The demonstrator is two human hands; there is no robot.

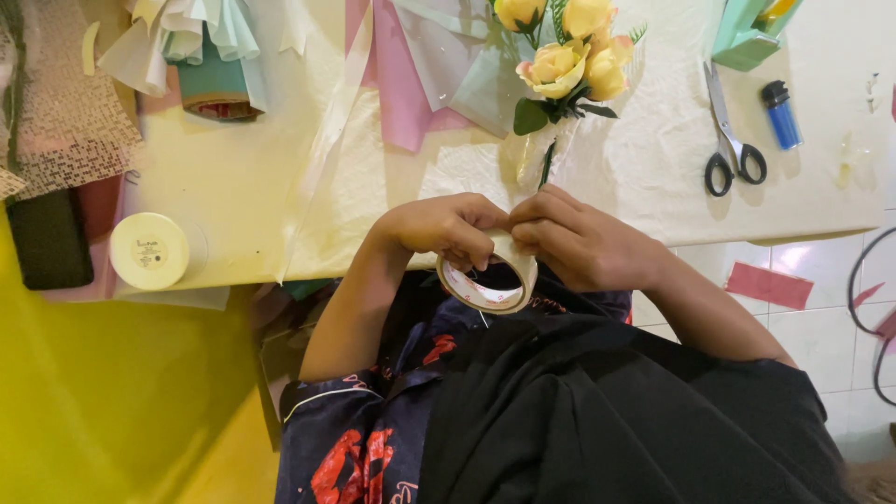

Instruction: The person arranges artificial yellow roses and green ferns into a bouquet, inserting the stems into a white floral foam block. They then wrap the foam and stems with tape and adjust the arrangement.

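Both hands gripping the tape roll [487, 283] over the lap: left hand [446, 227] and right hand [581, 241] grips clamping its rim, yellow roses [567, 56] lying on the counter [233, 187] just beyond.

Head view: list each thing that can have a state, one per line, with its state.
Tape roll: held upright in both hands.
Left hand: gripping the roll.
Right hand: gripping the roll.
Scissors: closed, flat.
Lighter: lying down.
Yellow roses: bunched, lying flat.
Ribbon spool: lying flat.
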